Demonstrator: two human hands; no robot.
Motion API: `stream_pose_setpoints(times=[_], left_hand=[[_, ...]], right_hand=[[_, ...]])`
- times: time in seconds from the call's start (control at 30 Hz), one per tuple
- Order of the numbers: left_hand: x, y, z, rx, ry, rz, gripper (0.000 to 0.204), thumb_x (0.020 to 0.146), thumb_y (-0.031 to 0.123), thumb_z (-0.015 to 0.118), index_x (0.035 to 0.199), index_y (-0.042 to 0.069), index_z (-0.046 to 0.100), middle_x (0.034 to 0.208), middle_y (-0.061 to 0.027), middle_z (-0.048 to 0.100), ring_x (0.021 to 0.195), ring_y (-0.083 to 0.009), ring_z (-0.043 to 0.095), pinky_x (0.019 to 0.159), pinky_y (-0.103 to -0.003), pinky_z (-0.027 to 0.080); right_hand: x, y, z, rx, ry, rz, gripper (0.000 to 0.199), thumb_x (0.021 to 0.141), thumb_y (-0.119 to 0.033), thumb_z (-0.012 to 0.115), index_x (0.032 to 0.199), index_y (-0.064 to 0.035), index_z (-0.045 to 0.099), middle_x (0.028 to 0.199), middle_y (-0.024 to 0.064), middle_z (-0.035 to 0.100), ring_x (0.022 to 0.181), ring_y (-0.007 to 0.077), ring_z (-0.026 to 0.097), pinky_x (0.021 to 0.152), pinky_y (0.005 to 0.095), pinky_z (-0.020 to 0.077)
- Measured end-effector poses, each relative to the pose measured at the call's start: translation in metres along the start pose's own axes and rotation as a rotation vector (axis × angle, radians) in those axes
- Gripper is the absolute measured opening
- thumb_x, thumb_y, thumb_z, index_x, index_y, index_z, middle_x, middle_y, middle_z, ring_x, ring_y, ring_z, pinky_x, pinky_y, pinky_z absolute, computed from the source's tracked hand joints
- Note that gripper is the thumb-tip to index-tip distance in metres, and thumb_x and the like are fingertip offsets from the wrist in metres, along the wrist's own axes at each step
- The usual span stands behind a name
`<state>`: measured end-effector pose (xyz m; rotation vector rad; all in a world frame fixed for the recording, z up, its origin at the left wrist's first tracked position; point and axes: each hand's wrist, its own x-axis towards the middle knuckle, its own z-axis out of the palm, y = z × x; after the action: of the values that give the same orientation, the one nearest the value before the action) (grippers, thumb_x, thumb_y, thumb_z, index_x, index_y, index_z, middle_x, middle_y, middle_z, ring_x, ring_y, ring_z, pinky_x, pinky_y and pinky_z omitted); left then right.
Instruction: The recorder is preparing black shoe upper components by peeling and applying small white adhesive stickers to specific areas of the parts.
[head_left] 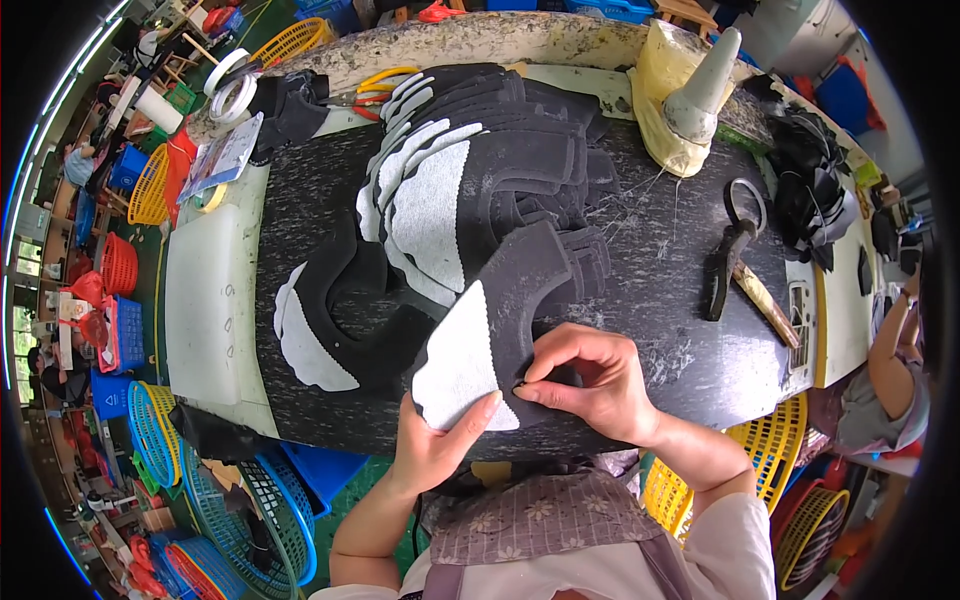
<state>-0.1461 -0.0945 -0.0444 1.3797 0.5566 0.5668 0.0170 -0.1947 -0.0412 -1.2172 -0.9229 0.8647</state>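
Black with white facing [455,365] already on: gripping the piece [490,325] by its lower edge with the left hand [440,440]; pinching at its right edge with the right hand [600,390], on what impossible to tell. Probably mid-batch, judging by the pile [535,155] beyond the grip and strays [320,290] to its left; impossible to sort done from waiting.

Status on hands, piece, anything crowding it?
Left hand gripping black-and-white piece; right hand pinching its edge. Stack of similar pieces just beyond. Hammer off right.
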Motion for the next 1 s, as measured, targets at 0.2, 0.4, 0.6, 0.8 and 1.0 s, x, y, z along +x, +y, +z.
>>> stream_pose_setpoints(times=[0.2,0.4,0.6,0.8,1.0], left_hand=[[0.000,-0.001,0.004,-0.246,-0.026,-0.043,0.034,0.071,-0.007,0.071,0.103,-0.007,0.059,0.095,-0.0104,0.065,0.085,-0.0138,0.063,0.074,-0.028,0.053],[0.005,-0.012,-0.004,-0.370,-0.082,-0.136,0.040,0.067,-0.009,0.073,0.104,-0.006,0.059,0.093,-0.0100,0.066,0.079,-0.0146,0.064,0.071,-0.027,0.053],[-0.001,0.006,-0.005,-0.327,-0.046,-0.123,0.036,0.069,-0.010,0.071,0.103,-0.006,0.060,0.091,-0.0119,0.066,0.078,-0.0152,0.065,0.067,-0.026,0.054],[-0.006,0.007,0.004,-0.180,0.102,-0.005,0.026,0.071,-0.010,0.069,0.095,-0.011,0.061,0.086,-0.0124,0.067,0.077,-0.0163,0.066,0.067,-0.028,0.055],[-0.010,-0.007,-0.003,0.468,0.136,0.409,0.018,0.067,-0.002,0.073,0.079,-0.005,0.061,0.072,-0.0109,0.065,0.061,-0.0127,0.064,0.052,-0.025,0.048]], right_hand=[[-0.004,-0.010,-0.001,0.386,0.006,0.248,0.021,0.071,0.010,0.072,0.076,-0.0025,0.055,0.084,0.0026,0.059,0.084,0.0087,0.060,0.076,0.0235,0.0505],[-0.001,-0.014,-0.001,0.546,-0.059,0.524,0.023,0.066,0.013,0.074,0.069,-0.0011,0.056,0.071,0.0065,0.064,0.069,0.0125,0.063,0.063,0.0247,0.0527],[-0.003,-0.014,0.000,0.325,-0.103,0.487,0.021,0.067,0.013,0.073,0.073,-0.0002,0.058,0.075,0.0064,0.063,0.071,0.0120,0.062,0.064,0.0234,0.0512],[-0.010,-0.008,0.010,0.152,-0.011,0.092,0.011,0.075,0.009,0.068,0.078,0.0022,0.060,0.084,0.0053,0.062,0.078,0.0092,0.061,0.073,0.0224,0.0516],[-0.006,0.003,0.023,-0.106,0.046,-0.058,0.017,0.070,0.007,0.071,0.072,-0.0017,0.057,0.076,0.0041,0.062,0.069,0.0059,0.059,0.061,0.0203,0.0496]])
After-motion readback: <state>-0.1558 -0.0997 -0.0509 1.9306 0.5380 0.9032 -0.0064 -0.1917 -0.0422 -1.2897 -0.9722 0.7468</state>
